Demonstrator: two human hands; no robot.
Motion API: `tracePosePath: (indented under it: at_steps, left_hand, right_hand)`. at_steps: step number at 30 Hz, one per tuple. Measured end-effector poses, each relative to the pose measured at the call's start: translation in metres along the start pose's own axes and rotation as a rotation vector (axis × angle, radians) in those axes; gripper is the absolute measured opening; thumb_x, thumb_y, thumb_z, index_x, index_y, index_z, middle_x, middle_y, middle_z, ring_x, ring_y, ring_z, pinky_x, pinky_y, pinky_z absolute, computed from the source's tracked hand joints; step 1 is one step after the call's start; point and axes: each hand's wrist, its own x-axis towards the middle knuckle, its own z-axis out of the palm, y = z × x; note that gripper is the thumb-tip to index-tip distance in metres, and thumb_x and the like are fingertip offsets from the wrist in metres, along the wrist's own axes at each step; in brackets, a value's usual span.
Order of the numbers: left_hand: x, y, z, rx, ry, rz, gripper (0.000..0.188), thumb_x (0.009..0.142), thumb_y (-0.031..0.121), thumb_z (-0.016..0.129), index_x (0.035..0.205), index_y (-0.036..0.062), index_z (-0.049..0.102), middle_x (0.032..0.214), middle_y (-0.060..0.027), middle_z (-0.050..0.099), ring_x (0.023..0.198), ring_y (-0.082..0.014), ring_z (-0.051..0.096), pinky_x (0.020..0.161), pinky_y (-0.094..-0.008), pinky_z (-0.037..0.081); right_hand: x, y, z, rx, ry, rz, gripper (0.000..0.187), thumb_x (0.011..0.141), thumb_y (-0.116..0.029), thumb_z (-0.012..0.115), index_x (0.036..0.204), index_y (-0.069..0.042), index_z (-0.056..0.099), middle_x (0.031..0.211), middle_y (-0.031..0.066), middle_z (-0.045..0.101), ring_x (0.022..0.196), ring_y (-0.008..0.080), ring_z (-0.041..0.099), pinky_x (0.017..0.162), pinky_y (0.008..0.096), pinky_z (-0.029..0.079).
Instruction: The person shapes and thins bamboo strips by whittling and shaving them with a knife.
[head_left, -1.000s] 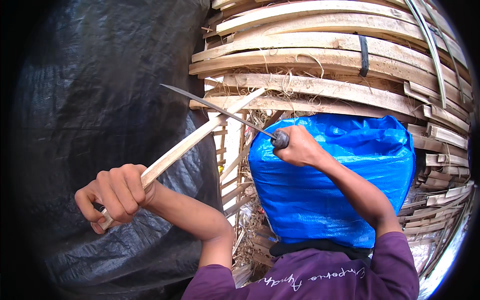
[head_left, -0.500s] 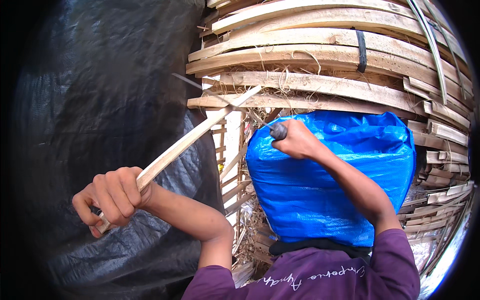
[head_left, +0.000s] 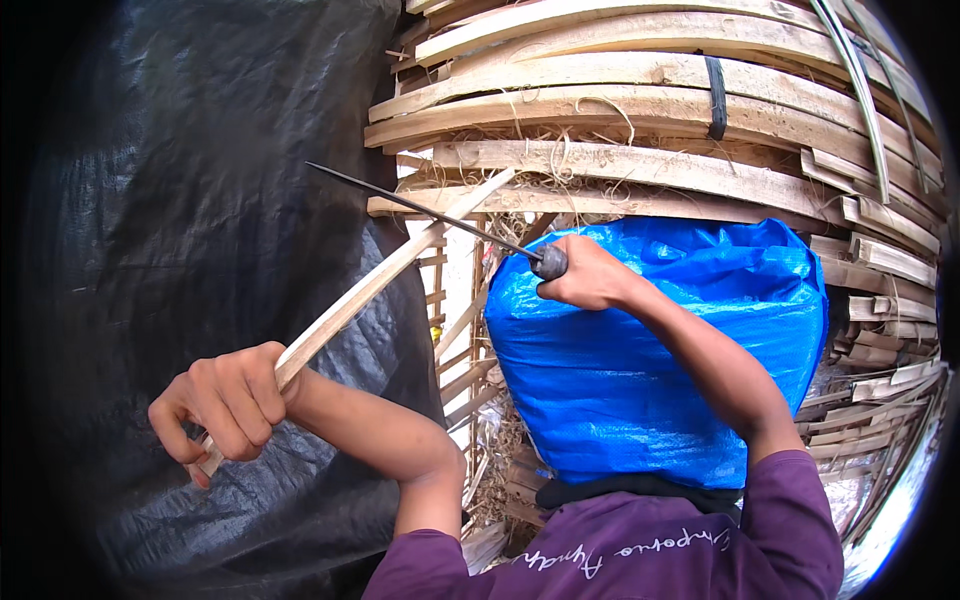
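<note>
The long, pale, straight-edged wooden stick (head_left: 360,295) runs diagonally, its long axis going from near left to far right, and its narrower far end points toward the stacked pale wooden slats (head_left: 620,105). The left hand (head_left: 225,400) is clenched around the stick close to its near end: a short stub sticks out on the near-left side of the fist, while most of the length reaches away on the far-right side. The right hand (head_left: 590,272) is wrapped tightly around the dark, rounded handle of a long, thin, dark-bladed knife (head_left: 480,232), the front of the handle showing at the left of the fist. The blade slants from the handle toward the far left, tapering to a tip over the black plastic sheet (head_left: 220,200); it crosses the stick near the far end, well apart from the left fist, and the two make an X. Whether the edge bites into the wood cannot be told. The right hand is above the far-left part of a shiny blue plastic sheet (head_left: 650,380), which lies between the purple shirt (head_left: 650,550) and the slats. Thin, curled wood shavings lie among the slats, and a black band crosses some of them.
</note>
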Motion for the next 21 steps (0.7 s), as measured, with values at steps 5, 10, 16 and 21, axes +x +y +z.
tracePosePath:
  at_steps: [5,10,16,21]
  left_hand:
    - [-0.035,0.02,-0.005,0.056,0.169,0.088,0.023,0.085,0.014,0.065,0.085,0.007,0.043,0.04,-0.003,0.044,0.028,-0.0017,0.03,0.033,-0.0186,0.011]
    - [-0.021,0.006,0.012,0.019,0.086,0.043,0.022,0.085,0.013,0.063,0.084,0.0072,0.042,0.04,-0.0025,0.043,0.029,-0.0019,0.03,0.033,-0.019,0.01]
    - [-0.018,0.004,0.001,0.02,0.112,0.048,0.023,0.087,0.014,0.065,0.085,0.0076,0.043,0.04,-0.0026,0.043,0.029,-0.0026,0.032,0.033,-0.0194,0.01]
    - [-0.016,-0.002,0.003,-0.018,0.038,0.039,0.022,0.088,0.012,0.064,0.085,0.0077,0.043,0.041,-0.0018,0.043,0.03,-0.0027,0.033,0.033,-0.0192,0.011]
  right_hand:
    - [-0.001,-0.004,0.023,-0.075,0.205,-0.062,0.016,0.07,-0.017,0.064,0.075,-0.002,0.063,0.065,0.0186,0.063,0.06,0.0345,0.061,0.061,0.0449,0.047]
    - [-0.034,-0.066,0.033,-0.049,0.109,-0.26,0.017,0.07,-0.017,0.065,0.08,-0.003,0.065,0.069,0.0205,0.064,0.068,0.0395,0.064,0.064,0.047,0.049]
    - [0.01,0.024,0.01,-0.092,0.27,0.061,0.019,0.07,-0.018,0.064,0.074,0.0,0.061,0.063,0.0179,0.061,0.058,0.0275,0.06,0.061,0.0428,0.047]
    - [-0.002,-0.005,0.004,-0.171,0.23,0.035,0.021,0.069,-0.019,0.065,0.076,0.0,0.061,0.065,0.0184,0.062,0.059,0.0325,0.06,0.061,0.0431,0.047]
